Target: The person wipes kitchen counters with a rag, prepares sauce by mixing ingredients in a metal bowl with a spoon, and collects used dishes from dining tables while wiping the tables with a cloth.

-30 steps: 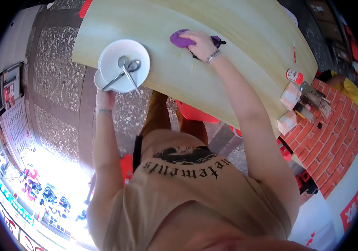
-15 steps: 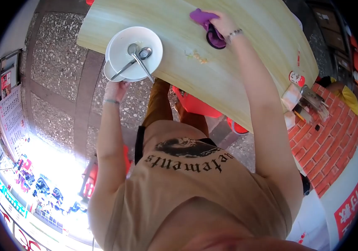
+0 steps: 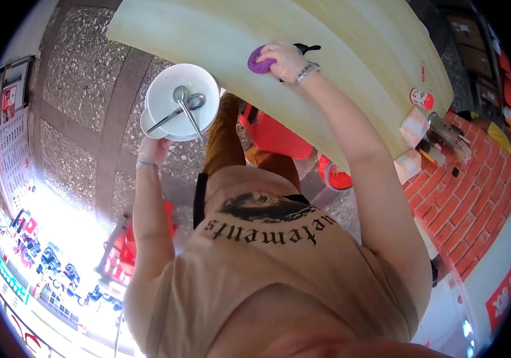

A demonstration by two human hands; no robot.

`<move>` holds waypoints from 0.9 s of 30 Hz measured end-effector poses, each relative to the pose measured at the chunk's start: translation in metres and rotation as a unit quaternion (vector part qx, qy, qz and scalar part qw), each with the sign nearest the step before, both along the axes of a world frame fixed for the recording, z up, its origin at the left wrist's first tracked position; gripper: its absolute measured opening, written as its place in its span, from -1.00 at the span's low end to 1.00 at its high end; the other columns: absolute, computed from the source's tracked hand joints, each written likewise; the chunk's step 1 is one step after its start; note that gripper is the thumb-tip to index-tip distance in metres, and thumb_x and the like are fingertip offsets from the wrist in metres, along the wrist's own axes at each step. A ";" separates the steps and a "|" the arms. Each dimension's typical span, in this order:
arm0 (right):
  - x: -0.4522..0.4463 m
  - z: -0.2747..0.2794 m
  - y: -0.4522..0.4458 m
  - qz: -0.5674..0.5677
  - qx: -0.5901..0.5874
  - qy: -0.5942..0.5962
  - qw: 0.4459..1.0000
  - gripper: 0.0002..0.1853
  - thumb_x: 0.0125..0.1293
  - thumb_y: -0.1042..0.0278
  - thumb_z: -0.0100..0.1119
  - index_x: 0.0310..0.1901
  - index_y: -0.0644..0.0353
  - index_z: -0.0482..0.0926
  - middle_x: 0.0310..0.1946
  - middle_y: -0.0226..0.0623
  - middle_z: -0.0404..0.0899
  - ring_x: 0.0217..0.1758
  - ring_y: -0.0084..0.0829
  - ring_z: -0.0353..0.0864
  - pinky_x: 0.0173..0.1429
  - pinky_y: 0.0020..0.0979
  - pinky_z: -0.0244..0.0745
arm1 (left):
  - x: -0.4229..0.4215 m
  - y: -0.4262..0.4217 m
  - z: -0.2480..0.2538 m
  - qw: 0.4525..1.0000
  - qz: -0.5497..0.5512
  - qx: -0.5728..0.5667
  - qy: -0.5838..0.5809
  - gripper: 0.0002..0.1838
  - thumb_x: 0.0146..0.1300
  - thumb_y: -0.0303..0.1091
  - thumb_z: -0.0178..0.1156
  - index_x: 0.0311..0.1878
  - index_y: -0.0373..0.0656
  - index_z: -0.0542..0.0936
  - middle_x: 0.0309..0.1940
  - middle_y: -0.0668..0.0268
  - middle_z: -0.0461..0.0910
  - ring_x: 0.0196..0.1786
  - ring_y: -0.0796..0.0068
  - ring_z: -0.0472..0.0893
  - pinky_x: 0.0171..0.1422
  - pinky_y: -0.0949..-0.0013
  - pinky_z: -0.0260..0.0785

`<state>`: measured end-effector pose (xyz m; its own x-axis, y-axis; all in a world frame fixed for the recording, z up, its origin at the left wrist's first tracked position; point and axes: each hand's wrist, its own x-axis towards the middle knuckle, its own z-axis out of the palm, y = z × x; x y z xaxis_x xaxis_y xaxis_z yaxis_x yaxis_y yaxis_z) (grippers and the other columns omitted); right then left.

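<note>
My left hand point(image 3: 155, 150) is closed under the edge of a stack of white bowls point(image 3: 166, 119), held beyond the table's edge. Two metal spoons point(image 3: 185, 110) lie crossed inside the top bowl. On the pale wood-look table point(image 3: 195, 30), my right hand point(image 3: 284, 61) presses down on a purple and black cloth point(image 3: 259, 60). Its purple part bulges out by the fingertips, and a black end point(image 3: 309, 48) sticks out on the far side of the hand. The fingers are bent over the cloth.
Red stools point(image 3: 273, 136) stand under the table's near edge. At the right end are a red-and-white container point(image 3: 421, 98), tissue packs point(image 3: 414, 126) and a metal utensil holder point(image 3: 443, 130), beside a brick-patterned surface point(image 3: 446, 209).
My right hand has moved the cloth left and nearer to me, over where food crumbs lay; those crumbs no longer show. The bowls in my left hand have come lower and slightly left.
</note>
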<state>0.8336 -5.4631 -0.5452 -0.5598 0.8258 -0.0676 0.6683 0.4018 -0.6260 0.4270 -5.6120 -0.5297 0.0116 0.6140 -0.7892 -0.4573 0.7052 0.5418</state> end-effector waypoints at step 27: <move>-0.021 -0.015 -0.101 -0.309 0.153 -0.117 0.931 -0.43 -0.04 0.38 0.19 0.13 -0.01 0.50 0.05 -0.16 0.46 0.10 -0.08 0.40 0.23 -0.14 0.33 | 0.042 0.005 -0.109 0.978 -0.193 -0.017 -0.074 -0.63 0.39 -0.37 -0.03 0.20 -0.29 0.39 0.09 0.14 0.50 0.03 0.36 0.56 0.08 0.34 0.48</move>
<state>0.8130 -5.5637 -0.5601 0.0293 0.9860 0.1644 0.9349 0.0312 -0.3536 0.4688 -5.6068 -0.6387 0.3524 0.5155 -0.7811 -0.2258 0.8568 0.4635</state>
